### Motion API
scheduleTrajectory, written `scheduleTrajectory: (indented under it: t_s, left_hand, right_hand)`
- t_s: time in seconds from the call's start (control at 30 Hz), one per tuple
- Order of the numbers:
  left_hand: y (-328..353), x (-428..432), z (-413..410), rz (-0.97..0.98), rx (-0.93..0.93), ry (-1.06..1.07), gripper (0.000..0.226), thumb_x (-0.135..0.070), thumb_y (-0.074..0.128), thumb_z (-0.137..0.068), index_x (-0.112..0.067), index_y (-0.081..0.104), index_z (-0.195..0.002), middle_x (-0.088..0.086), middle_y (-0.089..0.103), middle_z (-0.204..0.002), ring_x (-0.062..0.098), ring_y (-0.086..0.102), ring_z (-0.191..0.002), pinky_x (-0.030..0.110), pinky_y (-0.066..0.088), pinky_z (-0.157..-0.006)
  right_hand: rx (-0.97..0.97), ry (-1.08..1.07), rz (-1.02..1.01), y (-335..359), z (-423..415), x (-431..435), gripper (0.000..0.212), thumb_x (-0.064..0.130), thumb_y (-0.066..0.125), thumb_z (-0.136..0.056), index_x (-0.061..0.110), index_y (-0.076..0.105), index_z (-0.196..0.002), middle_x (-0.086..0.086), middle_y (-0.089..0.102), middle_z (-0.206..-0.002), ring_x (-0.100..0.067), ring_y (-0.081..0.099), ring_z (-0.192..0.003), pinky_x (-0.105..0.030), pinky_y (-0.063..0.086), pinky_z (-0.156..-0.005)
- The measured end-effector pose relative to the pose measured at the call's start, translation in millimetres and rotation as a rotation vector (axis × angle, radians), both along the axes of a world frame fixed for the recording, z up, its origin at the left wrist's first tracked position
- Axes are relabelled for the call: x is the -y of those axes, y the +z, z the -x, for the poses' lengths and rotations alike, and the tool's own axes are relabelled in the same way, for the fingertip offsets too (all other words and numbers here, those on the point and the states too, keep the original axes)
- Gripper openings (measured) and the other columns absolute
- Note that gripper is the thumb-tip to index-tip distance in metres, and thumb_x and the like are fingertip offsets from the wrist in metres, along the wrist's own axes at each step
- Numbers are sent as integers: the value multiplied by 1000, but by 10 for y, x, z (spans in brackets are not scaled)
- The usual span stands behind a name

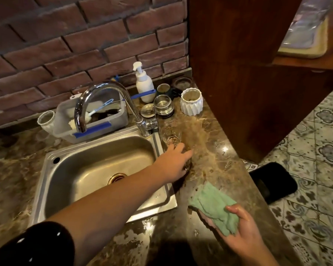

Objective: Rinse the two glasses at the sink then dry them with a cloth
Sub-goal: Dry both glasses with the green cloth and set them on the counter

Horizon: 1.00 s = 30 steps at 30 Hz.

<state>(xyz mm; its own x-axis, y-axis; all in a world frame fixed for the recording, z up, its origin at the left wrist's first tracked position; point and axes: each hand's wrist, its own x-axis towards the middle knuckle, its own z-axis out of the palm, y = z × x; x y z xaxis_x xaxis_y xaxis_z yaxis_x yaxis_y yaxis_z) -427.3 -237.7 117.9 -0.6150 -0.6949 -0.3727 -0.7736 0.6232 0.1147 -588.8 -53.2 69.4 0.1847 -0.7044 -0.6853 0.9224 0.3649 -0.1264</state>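
Observation:
Two clear glasses stand on the marble counter just right of the steel sink [52, 166]. The far glass [171, 138] stands free near the tap base. My left hand [174, 162] reaches across the sink and its fingers wrap over the near glass [188, 166], mostly hiding it. My right hand [244, 235] hovers palm up over the counter's front right, with a folded green cloth [213, 206] lying across it under the thumb. No water runs from the curved chrome tap [104, 89].
Behind the sink stand a plastic tub with brushes [96, 120], a white ribbed cup [45, 120], a soap pump bottle [144, 83], small metal jars [163, 106] and a white ribbed pot [192, 101]. A wooden panel [238, 73] bounds the counter on the right. Tiled floor lies below.

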Motion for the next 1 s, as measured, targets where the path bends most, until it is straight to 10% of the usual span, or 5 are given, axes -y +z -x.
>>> scheduleTrajectory:
  t_s: [0.3,0.43,0.53,0.7,1.0]
  left_hand:
    - [-48,59,-4,-104,-101,102,66,-35,73,-88,-31,41,-145,10,36,-140,34,39,-129,46,43,-107]
    - [204,-30,-188,-162,-290,227,61,-40,74,-87,-33,48,-142,7,40,-137,28,49,-124,40,45,-105]
    - [550,-127,-418,-204,-401,279,60,-43,71,-90,-32,49,-145,5,46,-137,24,51,-126,34,45,-103]
    - [1098,-399,-878,-157,-487,320,44,-46,55,-99,-39,50,-142,4,50,-135,21,50,-126,39,47,-100]
    - [1709,-832,-1603,-64,-879,580,16,-46,51,-97,-36,62,-102,-12,68,-96,8,65,-89,40,55,-84]
  right_hand:
    - [-65,-58,-18,104,-183,2,111,0,86,-30,-3,51,-135,-36,59,-130,-51,51,-127,-61,34,-114]
    - [-159,-123,12,341,-281,61,42,2,53,-80,-2,57,-122,-31,66,-120,-47,58,-118,-55,53,-92]
    - [-275,-185,39,533,-438,97,38,-1,40,-94,0,56,-129,-26,69,-117,-42,62,-113,-52,49,-101]
    - [-663,-202,271,1020,-884,213,41,6,51,-96,22,61,-133,-5,76,-112,-22,73,-100,-29,60,-73]
    - [-1706,132,956,1634,-1977,236,79,44,63,-86,29,27,-155,12,31,-160,-6,28,-148,-39,35,-118]
